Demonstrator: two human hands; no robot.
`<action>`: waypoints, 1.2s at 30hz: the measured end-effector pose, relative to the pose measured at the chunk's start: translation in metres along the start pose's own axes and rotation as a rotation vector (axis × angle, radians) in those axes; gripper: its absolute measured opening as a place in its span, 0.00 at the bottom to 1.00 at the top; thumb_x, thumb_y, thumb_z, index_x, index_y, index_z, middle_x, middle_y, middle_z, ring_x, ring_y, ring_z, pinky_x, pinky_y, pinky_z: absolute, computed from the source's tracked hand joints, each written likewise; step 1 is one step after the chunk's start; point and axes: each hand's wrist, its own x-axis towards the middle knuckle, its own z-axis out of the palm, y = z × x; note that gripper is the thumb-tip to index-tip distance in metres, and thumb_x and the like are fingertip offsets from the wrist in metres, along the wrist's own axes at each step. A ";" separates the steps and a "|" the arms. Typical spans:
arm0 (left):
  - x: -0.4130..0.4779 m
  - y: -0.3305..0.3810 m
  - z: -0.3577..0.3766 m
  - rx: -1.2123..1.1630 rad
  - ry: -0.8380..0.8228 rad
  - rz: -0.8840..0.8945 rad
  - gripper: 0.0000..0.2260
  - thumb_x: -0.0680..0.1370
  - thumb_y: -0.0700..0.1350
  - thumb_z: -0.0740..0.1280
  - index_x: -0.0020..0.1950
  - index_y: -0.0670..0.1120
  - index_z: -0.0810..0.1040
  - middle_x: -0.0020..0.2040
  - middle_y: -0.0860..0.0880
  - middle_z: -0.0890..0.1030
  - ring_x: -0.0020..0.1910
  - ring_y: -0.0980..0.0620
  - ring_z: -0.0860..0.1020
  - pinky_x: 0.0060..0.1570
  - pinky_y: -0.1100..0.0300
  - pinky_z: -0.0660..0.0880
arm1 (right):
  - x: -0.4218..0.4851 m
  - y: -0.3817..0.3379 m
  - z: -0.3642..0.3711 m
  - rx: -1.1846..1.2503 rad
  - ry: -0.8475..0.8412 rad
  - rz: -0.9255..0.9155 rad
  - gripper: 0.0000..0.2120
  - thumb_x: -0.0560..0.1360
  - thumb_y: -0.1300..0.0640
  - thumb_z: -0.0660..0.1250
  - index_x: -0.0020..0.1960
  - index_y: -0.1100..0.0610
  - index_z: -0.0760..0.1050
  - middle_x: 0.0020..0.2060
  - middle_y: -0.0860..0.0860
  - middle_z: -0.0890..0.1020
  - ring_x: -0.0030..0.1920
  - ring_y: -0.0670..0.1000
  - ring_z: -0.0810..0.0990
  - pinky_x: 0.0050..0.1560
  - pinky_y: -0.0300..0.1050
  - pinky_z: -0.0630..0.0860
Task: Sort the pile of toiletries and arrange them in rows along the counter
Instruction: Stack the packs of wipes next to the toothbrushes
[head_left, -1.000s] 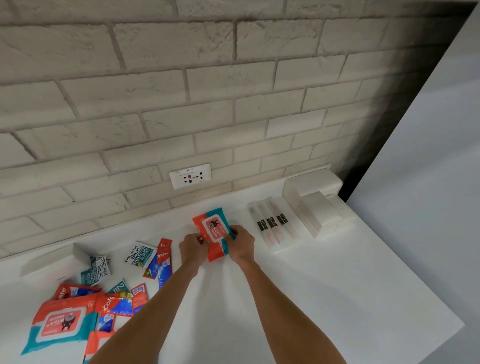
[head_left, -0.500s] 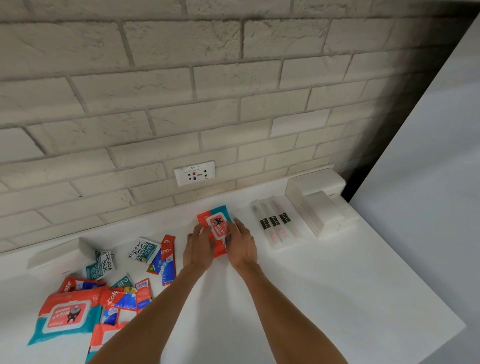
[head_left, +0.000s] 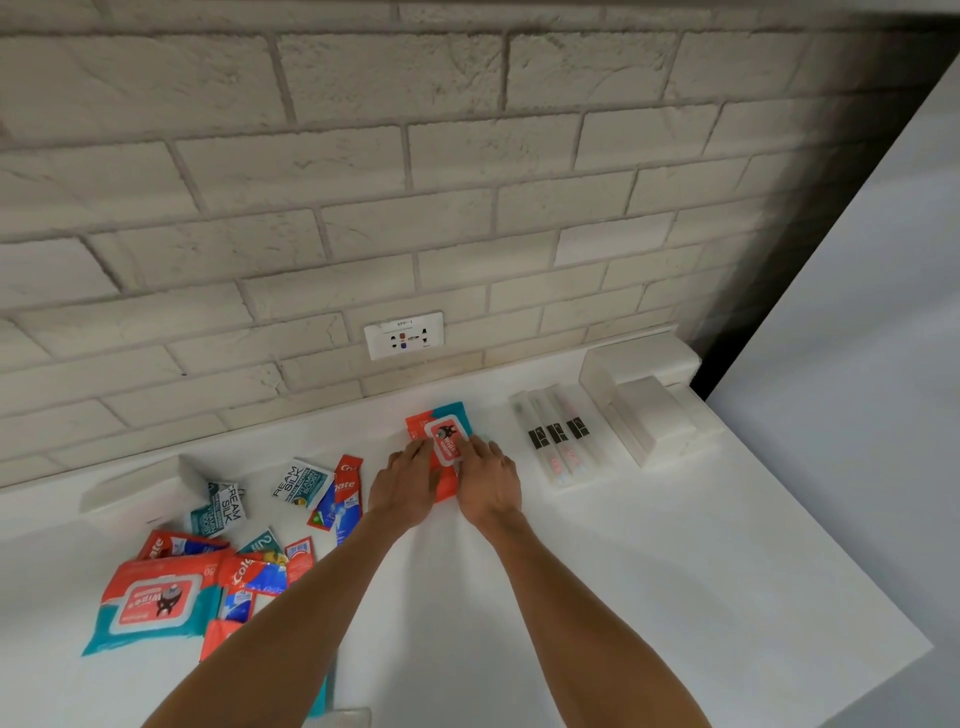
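A red and teal wipes pack (head_left: 440, 434) lies flat on the white counter (head_left: 649, 597) near the wall. My left hand (head_left: 405, 486) rests on its left side and my right hand (head_left: 488, 480) on its right side, fingers spread and pressing down on it. To its right three clear-wrapped toothbrushes (head_left: 556, 441) lie side by side. At the left is the pile: a larger wipes pack (head_left: 156, 603), Colgate toothpaste sachets (head_left: 343, 493) and Cream Silk sachets (head_left: 301, 483).
White boxes (head_left: 644, 410) stand at the back right corner. A white box (head_left: 140, 488) lies at the back left. A wall outlet (head_left: 404, 335) sits in the brick wall above the counter. The counter's right edge drops off beside a grey wall.
The wipes pack went from being held tilted above the counter to lying flat near the wall. Both hands followed it forward and now press on it.
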 end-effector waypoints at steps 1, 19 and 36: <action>-0.003 0.000 -0.003 -0.015 0.012 0.003 0.27 0.84 0.57 0.61 0.81 0.50 0.61 0.79 0.48 0.68 0.73 0.44 0.73 0.68 0.46 0.75 | 0.000 0.000 -0.001 -0.001 -0.004 0.002 0.31 0.85 0.42 0.64 0.83 0.51 0.60 0.81 0.55 0.68 0.81 0.62 0.66 0.80 0.61 0.65; -0.136 -0.141 -0.066 -0.418 0.302 -0.166 0.14 0.83 0.47 0.65 0.68 0.47 0.78 0.65 0.46 0.82 0.60 0.45 0.82 0.59 0.50 0.79 | -0.097 -0.133 0.000 0.379 0.022 0.103 0.16 0.84 0.52 0.66 0.72 0.49 0.75 0.67 0.49 0.82 0.63 0.52 0.83 0.61 0.50 0.83; -0.182 -0.301 -0.137 -0.736 0.500 -0.632 0.16 0.82 0.51 0.67 0.67 0.46 0.72 0.63 0.47 0.80 0.52 0.46 0.81 0.47 0.56 0.76 | -0.098 -0.330 0.064 0.519 -0.099 0.088 0.16 0.86 0.45 0.63 0.70 0.51 0.73 0.67 0.52 0.82 0.59 0.55 0.85 0.54 0.53 0.85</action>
